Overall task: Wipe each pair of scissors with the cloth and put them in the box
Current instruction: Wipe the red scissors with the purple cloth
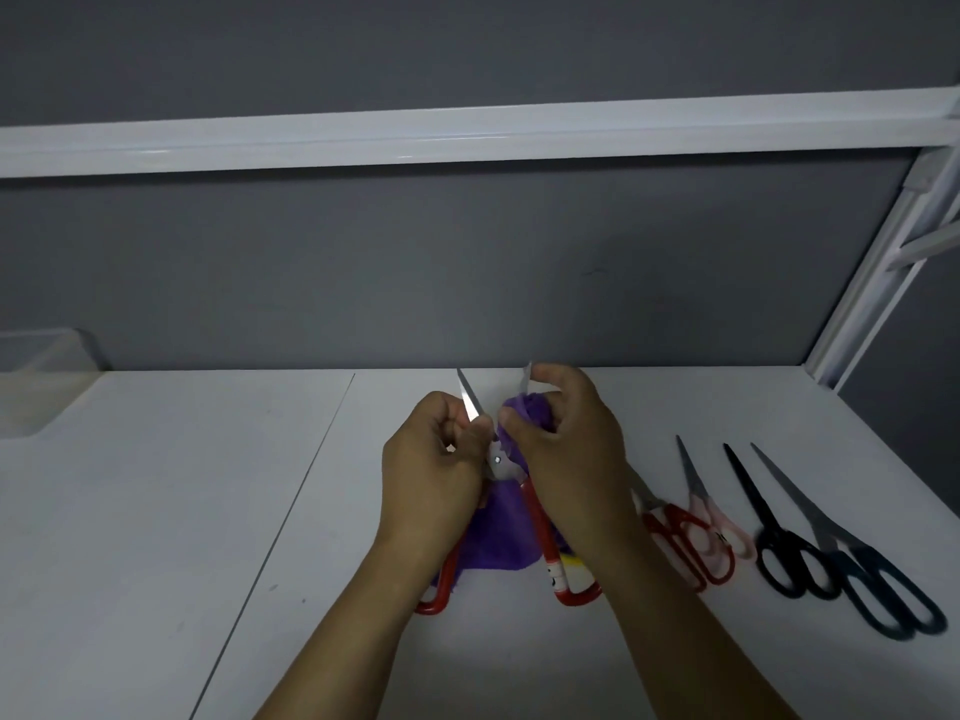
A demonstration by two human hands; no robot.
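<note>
While the red-handled scissors (540,532) gape open over the middle of the table (208,485), the left hand (431,459) curls tight around them near the pivot and the right hand (566,449) pinches the purple cloth (498,532) round the far blade. Four more pairs of scissors (779,548) lie at three o'clock, and the clear box (41,376) sits at ten o'clock.

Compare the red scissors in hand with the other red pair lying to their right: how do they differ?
The held red scissors are spread in a V; the loose red pair is closed. The held red scissors sit in the left hand, with the right hand pinching purple cloth round one blade; the loose red pair lies untouched, blade partly hidden by the right arm. Both have red handles.
</note>
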